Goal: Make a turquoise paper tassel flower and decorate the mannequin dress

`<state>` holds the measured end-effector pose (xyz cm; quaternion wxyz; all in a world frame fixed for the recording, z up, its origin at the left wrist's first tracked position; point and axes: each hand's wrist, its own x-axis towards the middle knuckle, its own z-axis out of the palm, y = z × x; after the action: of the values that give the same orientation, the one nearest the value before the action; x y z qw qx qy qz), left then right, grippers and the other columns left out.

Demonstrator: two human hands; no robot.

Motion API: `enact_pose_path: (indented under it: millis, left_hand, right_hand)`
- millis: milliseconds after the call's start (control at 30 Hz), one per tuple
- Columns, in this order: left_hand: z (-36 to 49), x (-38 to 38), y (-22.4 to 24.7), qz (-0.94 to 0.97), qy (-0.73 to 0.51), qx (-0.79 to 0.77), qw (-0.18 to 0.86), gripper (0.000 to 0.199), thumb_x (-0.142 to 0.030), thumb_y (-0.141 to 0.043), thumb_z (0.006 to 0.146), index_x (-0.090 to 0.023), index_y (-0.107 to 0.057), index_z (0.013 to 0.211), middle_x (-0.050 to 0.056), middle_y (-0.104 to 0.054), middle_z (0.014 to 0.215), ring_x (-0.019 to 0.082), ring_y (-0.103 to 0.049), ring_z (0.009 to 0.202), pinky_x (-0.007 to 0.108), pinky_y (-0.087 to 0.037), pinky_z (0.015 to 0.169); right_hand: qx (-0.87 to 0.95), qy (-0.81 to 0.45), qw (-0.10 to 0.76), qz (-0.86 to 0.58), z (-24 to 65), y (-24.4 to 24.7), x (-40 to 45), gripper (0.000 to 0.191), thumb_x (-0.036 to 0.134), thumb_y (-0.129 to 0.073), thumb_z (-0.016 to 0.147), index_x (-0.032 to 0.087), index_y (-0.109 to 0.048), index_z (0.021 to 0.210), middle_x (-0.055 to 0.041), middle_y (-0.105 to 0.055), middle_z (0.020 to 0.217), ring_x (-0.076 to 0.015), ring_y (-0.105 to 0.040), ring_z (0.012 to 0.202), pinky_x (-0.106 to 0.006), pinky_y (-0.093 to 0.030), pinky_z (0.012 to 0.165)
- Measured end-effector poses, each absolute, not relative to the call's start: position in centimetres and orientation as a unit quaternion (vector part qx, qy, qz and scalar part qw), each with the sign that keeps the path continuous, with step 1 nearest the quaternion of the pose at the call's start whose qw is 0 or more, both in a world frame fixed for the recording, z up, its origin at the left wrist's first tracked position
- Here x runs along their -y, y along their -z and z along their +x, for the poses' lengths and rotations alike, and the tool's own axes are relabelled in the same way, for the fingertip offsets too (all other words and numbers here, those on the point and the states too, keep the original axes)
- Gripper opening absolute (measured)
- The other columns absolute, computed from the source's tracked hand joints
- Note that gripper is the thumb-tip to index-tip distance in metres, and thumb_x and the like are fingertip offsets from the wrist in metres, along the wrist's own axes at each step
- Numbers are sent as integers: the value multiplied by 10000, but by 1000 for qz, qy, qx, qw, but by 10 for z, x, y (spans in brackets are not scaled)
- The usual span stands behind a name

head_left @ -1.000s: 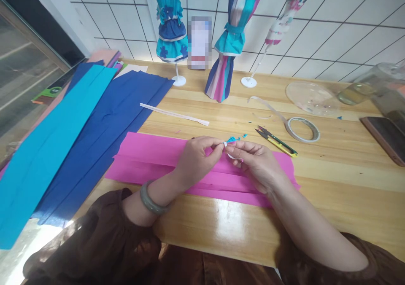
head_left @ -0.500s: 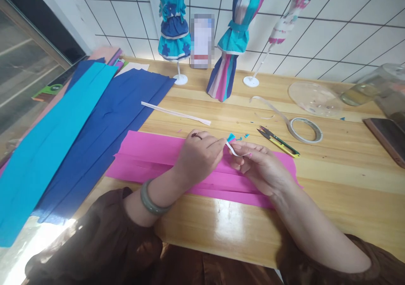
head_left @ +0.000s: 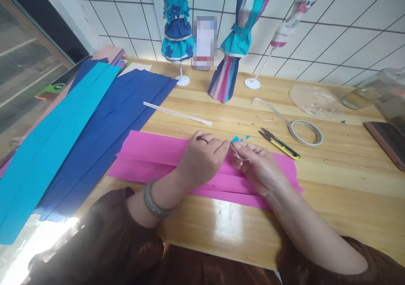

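My left hand [head_left: 202, 156], with a ring and a bangle, is closed in a pinch, its fingertips at the upper end of a narrow white strip [head_left: 238, 154]. My right hand [head_left: 259, 165] pinches the same strip between thumb and fingers; a tiny pink bit shows at the strip's lower end. Just beyond the fingertips are small turquoise scraps [head_left: 236, 139]. Both hands are over a long pink sheet of crepe paper [head_left: 152, 154] that lies on the wooden table [head_left: 196, 221]. The hands partly cover the sheet.
Thread snips [head_left: 280, 144] and a tape roll [head_left: 306, 133] lie to the right. A folded white strip [head_left: 177, 114] lies beyond the sheet. Blue paper [head_left: 126, 108] and turquoise paper [head_left: 72, 125] lie left. Small dress forms, one in a striped dress [head_left: 232, 61], stand behind.
The white strip's upper end has bent down and sits closer to my right thumb. My hands stay close together over the pink sheet. The whole view has shifted slightly.
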<state>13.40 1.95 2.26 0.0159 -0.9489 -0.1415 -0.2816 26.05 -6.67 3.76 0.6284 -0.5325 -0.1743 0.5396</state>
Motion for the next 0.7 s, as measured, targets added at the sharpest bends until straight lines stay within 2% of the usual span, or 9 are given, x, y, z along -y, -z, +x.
enact_pose_path:
  millis: [167, 267, 333, 467, 567, 700]
  left_hand:
    - [134, -16, -22, -947, 285, 147, 11, 244, -177, -378, 880, -137, -581, 1010, 43, -606, 742, 164, -527, 726, 345, -347, 695]
    - [135, -15, -22, -944, 290, 154, -27, 262, -183, -396, 873, -131, -572, 1059, 61, -630, 770, 174, -557, 763, 351, -379, 709]
    - [136, -14, -23, -931, 313, 164, -98, 257, -210, -427, 862, -127, -587, 1046, 73, -652, 809, 178, -579, 796, 348, -410, 733]
    - [138, -13, -26, -843, 371, 209, -329, 232, -264, -519, 818, -145, -624, 987, 74, -676, 926, 163, -613, 852, 303, -470, 779]
    - [139, -15, -28, -768, 342, 245, -483, 200, -279, -525, 811, -157, -649, 910, 51, -686, 912, 154, -627, 840, 277, -495, 756]
    - [139, -17, -30, -723, 290, 251, -575, 200, -290, -524, 802, -139, -654, 787, 40, -690, 804, 153, -629, 776, 272, -496, 726]
  right_hand:
    - [192, -496, 631, -565, 258, -35, 66, 235, 302, -735, 626, 159, -561, 560, 49, -444, 465, -63, -350, 447, -216, -256, 440]
    - [197, -491, 632, -567, 259, -35, 67, 212, 293, -731, 626, 159, -573, 583, 41, -459, 506, -66, -352, 457, -223, -257, 445]
    - [207, -489, 631, -565, 260, -35, 68, 200, 291, -719, 640, 162, -575, 590, 40, -459, 530, -68, -355, 467, -226, -261, 455]
    - [249, -473, 614, -581, 263, -35, 70, 164, 298, -686, 685, 172, -593, 635, 41, -459, 529, -76, -360, 479, -229, -256, 467]
    - [278, -450, 598, -602, 263, -35, 70, 153, 312, -683, 687, 179, -609, 686, 48, -461, 507, -74, -336, 451, -226, -222, 441]
    - [310, -417, 594, -613, 261, -35, 72, 129, 313, -666, 708, 195, -621, 734, 57, -472, 512, -68, -341, 439, -220, -242, 430]
